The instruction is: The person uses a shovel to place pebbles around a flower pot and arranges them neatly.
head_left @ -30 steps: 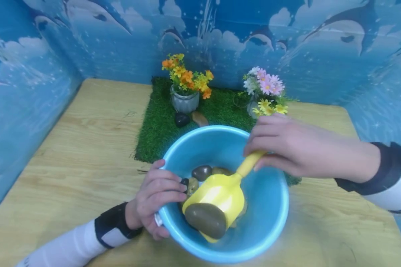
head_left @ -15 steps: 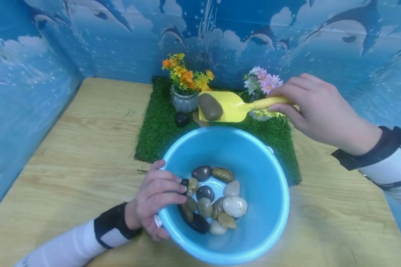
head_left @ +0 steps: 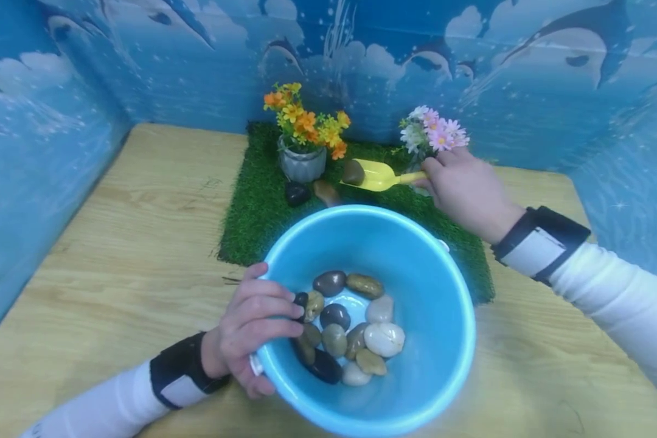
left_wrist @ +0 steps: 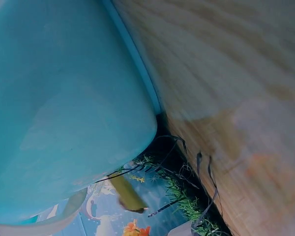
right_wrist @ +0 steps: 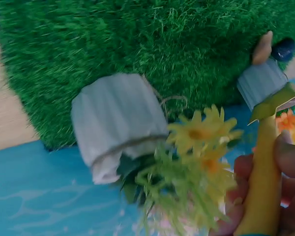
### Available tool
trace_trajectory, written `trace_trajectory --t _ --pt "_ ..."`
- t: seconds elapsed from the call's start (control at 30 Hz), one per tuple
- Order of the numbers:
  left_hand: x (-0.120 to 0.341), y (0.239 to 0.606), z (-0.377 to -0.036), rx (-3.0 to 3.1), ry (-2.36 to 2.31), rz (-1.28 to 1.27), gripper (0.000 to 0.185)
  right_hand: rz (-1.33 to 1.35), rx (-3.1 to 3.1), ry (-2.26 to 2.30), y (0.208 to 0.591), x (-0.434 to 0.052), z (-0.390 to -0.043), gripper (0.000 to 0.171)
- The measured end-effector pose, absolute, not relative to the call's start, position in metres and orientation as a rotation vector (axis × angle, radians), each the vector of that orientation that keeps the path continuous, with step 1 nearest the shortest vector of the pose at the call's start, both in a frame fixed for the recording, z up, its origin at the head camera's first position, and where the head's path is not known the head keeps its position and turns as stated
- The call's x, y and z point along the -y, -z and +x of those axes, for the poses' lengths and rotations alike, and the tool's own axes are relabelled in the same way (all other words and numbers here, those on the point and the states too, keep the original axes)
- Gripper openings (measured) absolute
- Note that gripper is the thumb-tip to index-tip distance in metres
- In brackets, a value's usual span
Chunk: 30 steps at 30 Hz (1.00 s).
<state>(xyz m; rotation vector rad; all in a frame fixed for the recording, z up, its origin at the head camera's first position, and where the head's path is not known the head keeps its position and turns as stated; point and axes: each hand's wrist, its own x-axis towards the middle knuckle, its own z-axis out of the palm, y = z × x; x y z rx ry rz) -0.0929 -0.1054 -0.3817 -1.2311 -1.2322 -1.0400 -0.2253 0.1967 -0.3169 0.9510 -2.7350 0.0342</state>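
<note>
Apparently a carrying step: right hand (head_left: 471, 191) gripped shovel (head_left: 380, 177), stone (head_left: 353, 173) aboard, beyond the bucket (head_left: 431, 304) my left hand (head_left: 256, 334) clasped; steadiness seemed needed next.

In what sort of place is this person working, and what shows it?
Probably a small staged display corner, perhaps indoors: a dolphin-printed backdrop borders the wooden table on three sides, and potted flowers stand on a mat of artificial-looking grass.

The head view is bright, its stones (head_left: 335, 339) glinting, while both wrist views are dimmer and soft.
</note>
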Motion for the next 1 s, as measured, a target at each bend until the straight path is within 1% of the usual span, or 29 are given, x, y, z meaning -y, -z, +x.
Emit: trace_trajectory --t 0.3,0.5,0.57,0.63,0.77,0.87,1.0 --pt "0.105 0.38 -0.093 1.229 1.044 -1.238 0.052 0.931 2.676 0.055 0.337 -0.164 -0.251 0.029" --pt "0.105 0.382 -0.094 1.225 1.038 -1.249 0.053 0.887 2.674 0.16 0.333 -0.151 -0.251 0.036" --pt "0.105 0.382 -0.094 1.218 1.034 -1.248 0.053 0.864 2.654 0.179 0.329 -0.15 -0.247 0.039" --pt "0.105 0.381 -0.094 1.219 1.032 -1.244 0.053 0.849 2.617 0.182 0.321 -0.152 -0.243 0.037" --pt "0.106 0.384 -0.094 1.225 1.03 -1.235 0.053 0.835 2.51 0.143 0.3 -0.159 -0.229 0.028" --pt "0.11 0.393 -0.094 1.245 1.036 -1.237 0.054 0.839 2.444 0.102 0.279 -0.168 -0.212 0.025" --pt "0.115 0.406 -0.093 1.281 1.048 -1.242 0.055 0.89 2.408 -0.007 0.249 -0.179 -0.181 0.028"
